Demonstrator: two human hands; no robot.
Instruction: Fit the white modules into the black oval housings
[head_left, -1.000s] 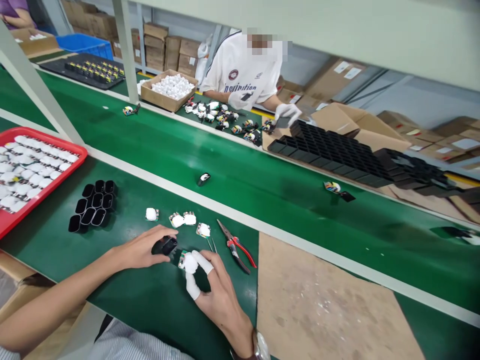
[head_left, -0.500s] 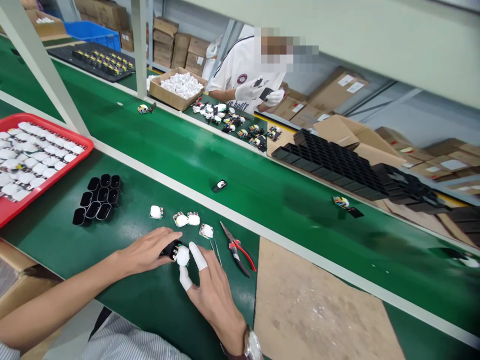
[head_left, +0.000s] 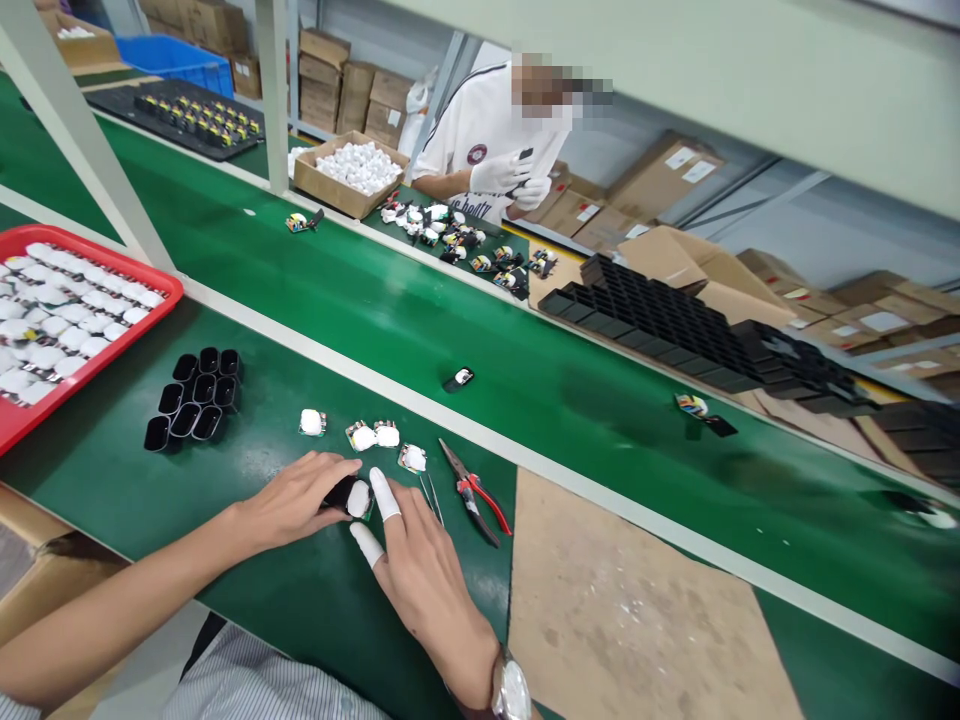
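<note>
My left hand [head_left: 304, 500] is closed around a small black plastic case [head_left: 341, 493] lying on its side. A circuit board with a white pad [head_left: 359, 499] sits at the case's mouth, mostly inside it. My right hand [head_left: 420, 560] wears white finger cots on thumb and index finger; these are spread to either side of the board's end, and whether they touch it is unclear. Beyond my hands lie several more padded circuit boards [head_left: 363, 436]. Tweezers [head_left: 432, 499] lie partly behind my right hand, beside red-handled pliers [head_left: 474, 490].
Several empty black cases [head_left: 204, 388] stand left, near a red tray [head_left: 169, 300] of white-padded parts. A green conveyor belt [head_left: 360, 310] carries scattered assemblies. Across it, a person in white gloves [head_left: 499, 172] handles a dark part. Cardboard [head_left: 637, 610] covers the bench at right.
The circuit board has gone deeper into the black case. My right hand has shifted slightly left, its fingertips spread around the board's end. Items on the belt have moved right.
</note>
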